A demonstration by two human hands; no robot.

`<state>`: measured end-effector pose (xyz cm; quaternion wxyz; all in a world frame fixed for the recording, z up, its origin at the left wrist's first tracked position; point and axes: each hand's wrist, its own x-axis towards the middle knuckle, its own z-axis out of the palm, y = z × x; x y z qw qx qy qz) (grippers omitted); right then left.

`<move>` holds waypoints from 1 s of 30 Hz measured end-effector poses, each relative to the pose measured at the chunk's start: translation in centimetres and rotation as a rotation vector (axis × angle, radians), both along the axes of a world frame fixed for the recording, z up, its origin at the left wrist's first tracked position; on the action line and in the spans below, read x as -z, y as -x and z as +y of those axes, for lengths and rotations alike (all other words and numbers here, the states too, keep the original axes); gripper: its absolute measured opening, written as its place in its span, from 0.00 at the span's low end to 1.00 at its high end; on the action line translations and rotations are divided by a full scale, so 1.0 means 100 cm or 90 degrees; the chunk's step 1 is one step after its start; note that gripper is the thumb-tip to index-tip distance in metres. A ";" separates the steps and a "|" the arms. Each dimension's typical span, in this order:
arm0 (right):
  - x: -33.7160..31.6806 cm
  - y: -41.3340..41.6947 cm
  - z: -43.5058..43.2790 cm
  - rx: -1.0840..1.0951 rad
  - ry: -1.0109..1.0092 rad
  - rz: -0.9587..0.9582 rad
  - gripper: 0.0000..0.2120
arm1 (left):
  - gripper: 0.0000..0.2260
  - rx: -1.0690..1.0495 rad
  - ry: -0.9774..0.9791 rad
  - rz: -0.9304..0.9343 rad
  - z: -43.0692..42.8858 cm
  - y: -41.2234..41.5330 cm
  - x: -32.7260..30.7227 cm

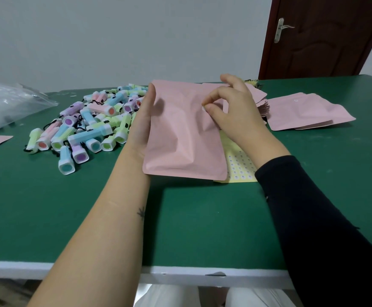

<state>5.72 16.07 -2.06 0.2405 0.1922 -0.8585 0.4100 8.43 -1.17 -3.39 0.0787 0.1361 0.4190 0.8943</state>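
A wide green bench [191, 218] filled most of the view, seen from above by the person seated at it. Over its middle, a large pink pouch [180, 138] was held up off the surface, tilted toward the camera, its face creased.

To the left lay a heap of small pastel torches [87, 125] (pink, blue, green and purple, with black cords), and past them a clear plastic bag [8, 103]. To the right, well apart from the held pouch, lay a stack of flat pink pouches [302, 111].

The left grip [143, 120] (a bare hand on a bare forearm reaching straight forward) clasped the pouch along its left edge, its fingers hidden behind it. The right grip [233, 109], on a dark-sleeved arm coming in from the right, was bent at the wrist over the pouch's upper right part, thumb and forefinger pinched together, the other fingers raised.

A yellow sticker sheet [240, 167] lay flat, partly under the pouch's lower right corner.

Between those pinching fingertips sat a tiny white sticker [204, 107], against the pouch's face.
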 end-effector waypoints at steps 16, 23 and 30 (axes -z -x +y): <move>0.004 0.002 -0.005 0.009 0.231 -0.154 0.31 | 0.30 0.093 -0.031 0.004 -0.002 0.009 0.004; 0.011 0.005 -0.004 -0.142 0.483 -0.366 0.02 | 0.30 0.097 -0.060 -0.005 -0.001 0.011 0.004; 0.012 0.009 -0.003 -0.092 0.464 -0.327 0.07 | 0.23 0.032 -0.018 -0.067 0.003 0.009 0.000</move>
